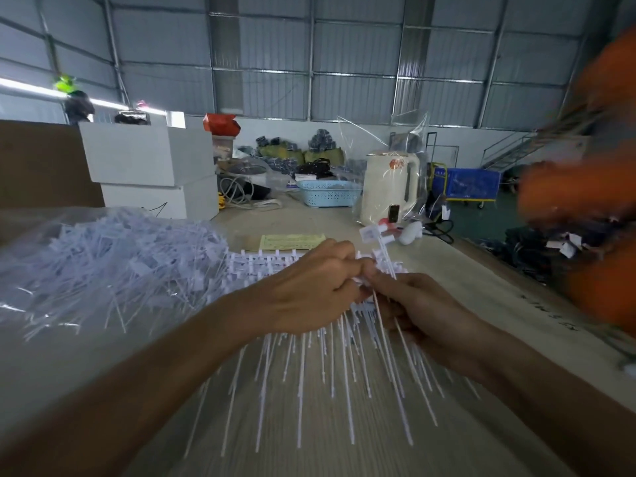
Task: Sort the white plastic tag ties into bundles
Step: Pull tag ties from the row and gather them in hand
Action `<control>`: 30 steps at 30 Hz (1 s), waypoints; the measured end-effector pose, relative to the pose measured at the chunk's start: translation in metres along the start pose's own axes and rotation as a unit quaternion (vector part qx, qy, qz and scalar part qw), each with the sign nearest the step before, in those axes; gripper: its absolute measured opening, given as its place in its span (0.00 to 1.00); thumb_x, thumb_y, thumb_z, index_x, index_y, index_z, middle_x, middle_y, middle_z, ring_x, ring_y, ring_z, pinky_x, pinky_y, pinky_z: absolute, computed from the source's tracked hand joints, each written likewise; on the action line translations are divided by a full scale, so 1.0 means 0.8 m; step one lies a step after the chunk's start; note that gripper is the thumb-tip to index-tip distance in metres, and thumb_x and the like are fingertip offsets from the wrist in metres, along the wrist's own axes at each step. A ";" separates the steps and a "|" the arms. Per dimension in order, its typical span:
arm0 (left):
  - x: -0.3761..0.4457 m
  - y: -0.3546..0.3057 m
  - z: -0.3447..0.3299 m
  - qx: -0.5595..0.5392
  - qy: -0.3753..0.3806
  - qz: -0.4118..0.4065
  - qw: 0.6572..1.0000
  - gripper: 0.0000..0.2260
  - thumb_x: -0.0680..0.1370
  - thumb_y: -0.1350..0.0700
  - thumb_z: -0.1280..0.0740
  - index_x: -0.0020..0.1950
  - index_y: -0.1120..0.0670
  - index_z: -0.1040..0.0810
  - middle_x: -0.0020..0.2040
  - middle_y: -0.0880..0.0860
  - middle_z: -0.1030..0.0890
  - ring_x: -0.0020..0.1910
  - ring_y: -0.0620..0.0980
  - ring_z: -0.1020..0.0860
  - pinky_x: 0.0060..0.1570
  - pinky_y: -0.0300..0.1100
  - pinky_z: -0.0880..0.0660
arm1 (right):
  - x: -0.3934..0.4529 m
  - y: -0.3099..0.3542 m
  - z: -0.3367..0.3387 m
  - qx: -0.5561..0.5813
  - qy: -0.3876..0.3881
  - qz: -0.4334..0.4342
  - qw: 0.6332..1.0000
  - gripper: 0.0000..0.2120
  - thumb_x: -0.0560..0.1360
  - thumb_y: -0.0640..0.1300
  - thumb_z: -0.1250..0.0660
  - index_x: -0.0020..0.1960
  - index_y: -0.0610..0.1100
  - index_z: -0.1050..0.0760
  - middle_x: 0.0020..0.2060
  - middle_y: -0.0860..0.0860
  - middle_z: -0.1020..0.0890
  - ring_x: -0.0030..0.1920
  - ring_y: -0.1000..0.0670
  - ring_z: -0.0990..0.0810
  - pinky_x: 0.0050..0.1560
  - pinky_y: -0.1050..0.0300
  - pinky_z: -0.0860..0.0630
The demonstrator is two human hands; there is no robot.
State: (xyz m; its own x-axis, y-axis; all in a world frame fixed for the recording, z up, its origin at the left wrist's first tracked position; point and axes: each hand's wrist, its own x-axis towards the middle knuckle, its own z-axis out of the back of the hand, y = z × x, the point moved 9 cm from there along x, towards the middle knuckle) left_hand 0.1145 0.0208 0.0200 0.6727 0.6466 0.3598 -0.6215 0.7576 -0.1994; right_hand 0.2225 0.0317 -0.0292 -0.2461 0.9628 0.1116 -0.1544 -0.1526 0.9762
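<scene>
A row of white plastic tag ties (275, 263) lies side by side across the table, heads away from me, thin tails (303, 373) fanned toward me. My left hand (309, 287) rests over the row with its fingertips pinched on the ties at the right end. My right hand (413, 311) meets it there, gripping a few ties (382, 249) that stick up and away, with tag heads at the top. A large loose heap of tag ties (103, 266) sits on clear plastic at the left.
A cream kettle (392, 187) in a plastic bag, a light blue basket (327, 192), a yellow paper (292, 241) and white boxes (148, 166) stand at the back of the table. A blurred orange shape (592, 201) fills the right edge. The table's right edge (499, 270) runs diagonally.
</scene>
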 end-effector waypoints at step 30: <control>-0.004 -0.007 0.010 0.164 -0.089 -0.051 0.981 0.09 0.83 0.54 0.39 0.53 0.53 0.20 0.44 0.50 0.20 0.43 0.52 0.22 0.42 0.46 0.25 | -0.003 0.030 0.009 -0.146 -0.044 0.137 0.979 0.21 0.80 0.56 0.38 0.29 0.54 0.27 0.25 0.55 0.32 0.25 0.57 0.35 0.29 0.64 0.37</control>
State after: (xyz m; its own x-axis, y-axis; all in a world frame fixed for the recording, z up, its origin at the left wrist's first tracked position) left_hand 0.1128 0.0142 0.0272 0.6758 0.5200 0.5223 -0.6693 0.7297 0.1396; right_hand 0.2264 0.0271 -0.0046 -0.2350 0.8900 0.3906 -0.3643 -0.4532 0.8135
